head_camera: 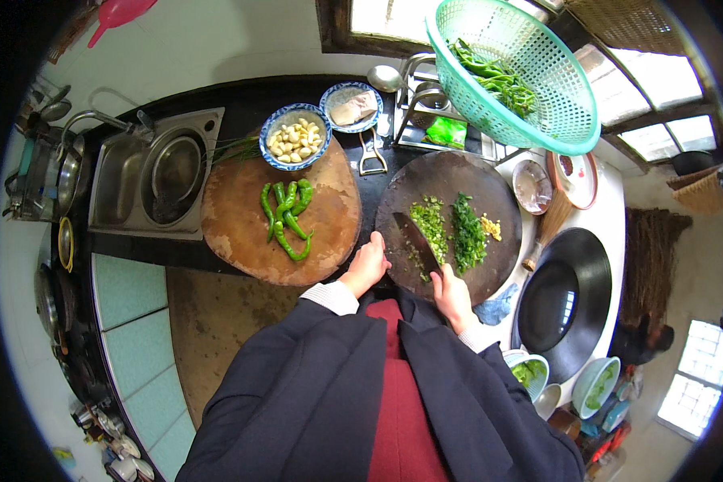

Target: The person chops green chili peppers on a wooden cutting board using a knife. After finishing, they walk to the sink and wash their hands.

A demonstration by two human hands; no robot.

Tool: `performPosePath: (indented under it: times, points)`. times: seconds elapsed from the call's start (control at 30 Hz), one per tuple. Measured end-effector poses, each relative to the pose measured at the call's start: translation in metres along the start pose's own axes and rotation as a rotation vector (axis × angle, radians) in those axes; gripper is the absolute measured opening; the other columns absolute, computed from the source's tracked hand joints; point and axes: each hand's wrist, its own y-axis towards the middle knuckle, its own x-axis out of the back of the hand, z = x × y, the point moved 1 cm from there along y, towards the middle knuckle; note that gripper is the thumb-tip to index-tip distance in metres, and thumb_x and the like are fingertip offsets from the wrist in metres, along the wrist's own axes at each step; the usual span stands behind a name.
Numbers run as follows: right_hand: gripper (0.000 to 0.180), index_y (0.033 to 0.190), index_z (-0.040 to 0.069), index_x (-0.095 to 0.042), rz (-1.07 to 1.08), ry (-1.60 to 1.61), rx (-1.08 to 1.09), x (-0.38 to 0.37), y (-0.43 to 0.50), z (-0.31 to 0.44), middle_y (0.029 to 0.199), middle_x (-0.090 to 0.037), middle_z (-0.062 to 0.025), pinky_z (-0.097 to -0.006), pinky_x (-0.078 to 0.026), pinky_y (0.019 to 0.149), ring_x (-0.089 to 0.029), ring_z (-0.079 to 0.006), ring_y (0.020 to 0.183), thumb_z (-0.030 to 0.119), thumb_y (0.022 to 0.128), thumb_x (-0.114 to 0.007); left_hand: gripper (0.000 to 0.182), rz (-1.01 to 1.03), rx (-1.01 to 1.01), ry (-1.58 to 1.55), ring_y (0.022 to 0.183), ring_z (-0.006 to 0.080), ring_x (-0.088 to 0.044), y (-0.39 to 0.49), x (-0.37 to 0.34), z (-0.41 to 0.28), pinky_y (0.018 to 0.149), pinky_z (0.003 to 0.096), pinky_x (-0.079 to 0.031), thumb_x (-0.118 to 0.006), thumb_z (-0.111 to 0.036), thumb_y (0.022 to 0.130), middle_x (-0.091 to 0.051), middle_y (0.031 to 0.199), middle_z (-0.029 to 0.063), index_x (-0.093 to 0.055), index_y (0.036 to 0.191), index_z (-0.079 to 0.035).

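My right hand [450, 295] grips the handle of a kitchen knife [419, 242], its dark blade over the left part of a round, dark chopping board [406, 181]. Beside the blade lies chopped light-green vegetable [432, 226]; to its right are chopped dark greens [468, 238] and a little minced yellow-white garlic or ginger [490, 228]. My left hand [369, 262] is at the left edge of this board, fingers curled; whether it holds the rim cannot be told. Several whole green chili peppers [287, 211] rest on the brown wooden board [235, 229] to the left.
Behind the boards stand a bowl of peeled garlic [294, 138], a bowl with pale meat [354, 108] and a peeler [373, 158]. A green colander [518, 129] overhangs the back right. A sink [117, 184] lies left; a black wok [557, 307] and a brush [545, 232] are right.
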Motion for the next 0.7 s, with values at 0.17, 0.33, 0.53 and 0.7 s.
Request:
performPosePath:
  times: [0.17,0.33,0.53,0.7]
  points:
    - [0.024,0.095,0.007,-0.049,0.054,-0.067,0.029,0.009,-0.018,-0.015,0.070,-0.062,-0.0249,-0.0557,-0.047,0.059,-0.062,-0.0477,0.069,0.030,0.095,-0.057,0.036,0.013,-0.013,0.006,0.075,0.0377,-0.068,0.001,0.002,0.000,0.068,0.0471,-0.052,-0.066,0.005,0.075,-0.065,0.072,0.0187,-0.038,0.097,-0.001]
    - [0.027,0.095,0.008,-0.049,0.049,-0.129,-0.014,0.002,-0.017,-0.020,0.070,-0.063,-0.0236,-0.0554,-0.048,0.058,-0.063,-0.0458,0.068,0.034,0.096,-0.055,0.041,0.032,0.015,-0.035,0.075,0.0384,-0.067,0.003,-0.001,0.004,0.069,0.0472,-0.052,-0.071,0.003,0.073,-0.065,0.071,0.0183,-0.038,0.097,-0.001]
    - [0.026,0.096,0.009,-0.050,0.006,-0.130,0.040,0.007,-0.009,-0.016,0.070,-0.063,-0.0221,-0.0545,-0.048,0.058,-0.063,-0.0445,0.067,0.034,0.096,-0.056,0.043,0.003,-0.025,0.006,0.068,0.0320,-0.067,0.004,-0.003,0.005,0.062,0.0417,-0.053,-0.071,0.007,0.073,-0.061,0.068,0.0152,-0.035,0.095,-0.003]
    - [0.025,0.095,0.004,-0.053,-0.066,-0.016,0.041,0.019,-0.004,-0.021,0.070,-0.062,-0.0247,-0.0514,-0.047,0.057,-0.062,-0.0456,0.070,0.027,0.094,-0.062,0.039,0.007,-0.015,-0.007,0.075,0.0384,-0.067,0.001,-0.001,0.002,0.069,0.0472,-0.051,-0.069,0.004,0.074,-0.065,0.071,0.0180,-0.038,0.097,-0.002]
